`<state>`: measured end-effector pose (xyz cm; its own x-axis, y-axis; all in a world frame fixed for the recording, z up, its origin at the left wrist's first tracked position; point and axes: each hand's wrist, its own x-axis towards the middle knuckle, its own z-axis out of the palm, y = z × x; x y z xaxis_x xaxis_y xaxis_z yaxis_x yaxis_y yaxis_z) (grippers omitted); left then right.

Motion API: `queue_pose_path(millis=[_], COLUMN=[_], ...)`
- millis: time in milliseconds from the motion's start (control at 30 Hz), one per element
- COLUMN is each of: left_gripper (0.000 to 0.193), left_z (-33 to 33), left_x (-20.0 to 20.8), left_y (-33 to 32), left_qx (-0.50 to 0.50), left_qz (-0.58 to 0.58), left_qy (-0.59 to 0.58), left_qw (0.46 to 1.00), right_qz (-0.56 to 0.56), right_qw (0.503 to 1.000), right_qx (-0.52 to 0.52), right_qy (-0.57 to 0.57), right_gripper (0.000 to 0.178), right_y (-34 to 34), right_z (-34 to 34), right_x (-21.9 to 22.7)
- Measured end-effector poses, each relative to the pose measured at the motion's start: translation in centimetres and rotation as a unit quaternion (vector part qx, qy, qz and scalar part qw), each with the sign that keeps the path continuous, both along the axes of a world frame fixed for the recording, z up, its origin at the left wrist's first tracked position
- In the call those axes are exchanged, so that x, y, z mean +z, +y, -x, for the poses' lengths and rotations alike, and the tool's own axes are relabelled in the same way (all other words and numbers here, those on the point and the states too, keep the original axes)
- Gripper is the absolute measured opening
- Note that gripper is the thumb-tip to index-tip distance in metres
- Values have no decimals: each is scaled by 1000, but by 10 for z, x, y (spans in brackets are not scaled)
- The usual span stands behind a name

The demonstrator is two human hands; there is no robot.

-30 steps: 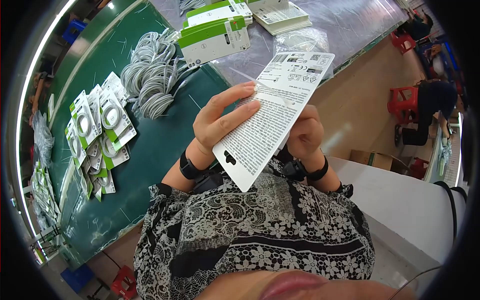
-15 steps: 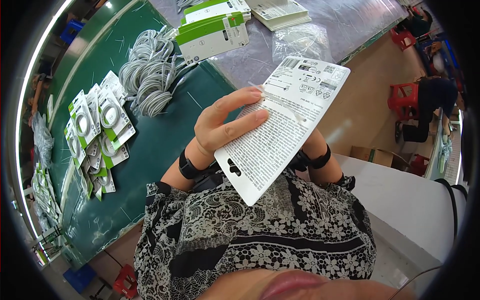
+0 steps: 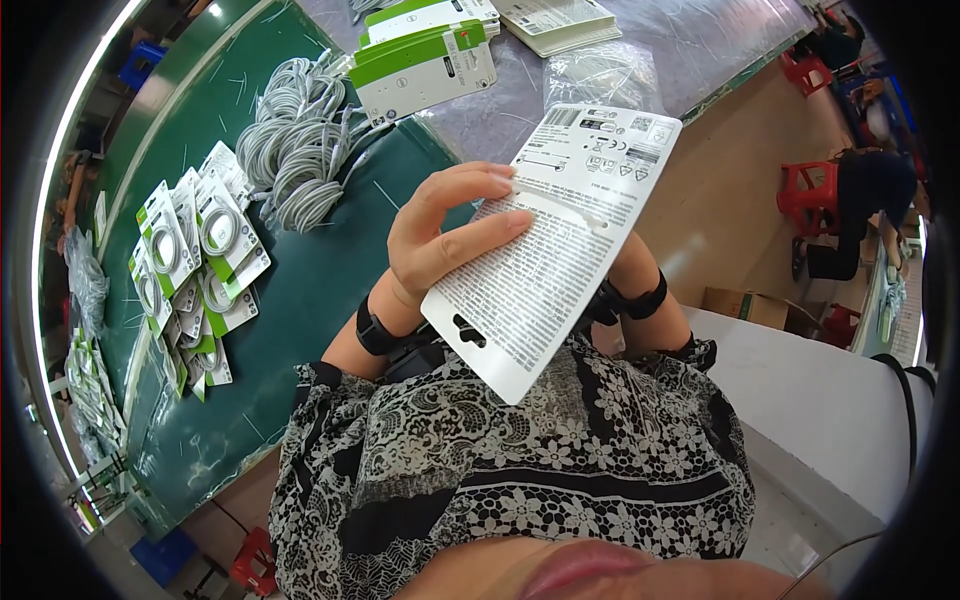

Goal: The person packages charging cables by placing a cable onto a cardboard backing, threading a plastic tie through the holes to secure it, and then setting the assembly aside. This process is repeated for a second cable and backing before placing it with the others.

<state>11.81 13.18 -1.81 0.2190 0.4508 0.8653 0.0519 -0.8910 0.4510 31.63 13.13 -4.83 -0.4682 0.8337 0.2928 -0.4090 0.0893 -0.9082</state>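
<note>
A white packaging card (image 3: 560,270) with dense print and a hang hole at its near end is held up in front of my chest, tilted. My left hand (image 3: 440,230) grips its left edge, with two fingers lying on the printed face and the thumb out of sight. A thin pale strip crosses the card near the fingertips. My right hand (image 3: 630,258) is behind the card's right edge; only its wrist end shows and its fingers are hidden.
On the green table (image 3: 330,290) lie a pile of grey coiled cables (image 3: 300,145) and several carded cables (image 3: 190,260). Beyond are green-and-white cards (image 3: 425,75), a card stack (image 3: 560,25) and a clear plastic bag (image 3: 600,78). Red stools (image 3: 808,198) and people are at the right.
The card has shifted slightly left and toward the far side, and turned a little. My left hand has moved slightly left with it, still gripping the edge.
</note>
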Motion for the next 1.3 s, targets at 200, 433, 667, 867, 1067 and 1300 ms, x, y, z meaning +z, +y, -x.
queue_pose_path(millis=[200,433,667,867,1067,1300], left_gripper=[39,35,27,27,36,22], left_z=[0,-11,-29,-34,-30,-23], left_x=[-1,-27,-20,-31,-37,-34], left_y=[2,-6,5,8,8,7], left_qx=[2,21,-90,-21,43,100], left_qz=[13,280,428,396,362,229], left_qy=[0,-176,-378,-325,-205,-134], left_qw=[1000,944,816,858,908,959], right_qz=[-272,-20,-216,-309,-287,-284], right_qw=[955,999,895,828,834,843], right_qx=[-83,8,-313,-371,-364,-348], right_qy=[-89,-29,-233,-285,-299,-294], right_gripper=[27,20,13,12,14,16], right_y=[13,16,5,11,11,10], right_z=[-1,3,26,19,15,18], right_x=[13,26,47,50,52,56])
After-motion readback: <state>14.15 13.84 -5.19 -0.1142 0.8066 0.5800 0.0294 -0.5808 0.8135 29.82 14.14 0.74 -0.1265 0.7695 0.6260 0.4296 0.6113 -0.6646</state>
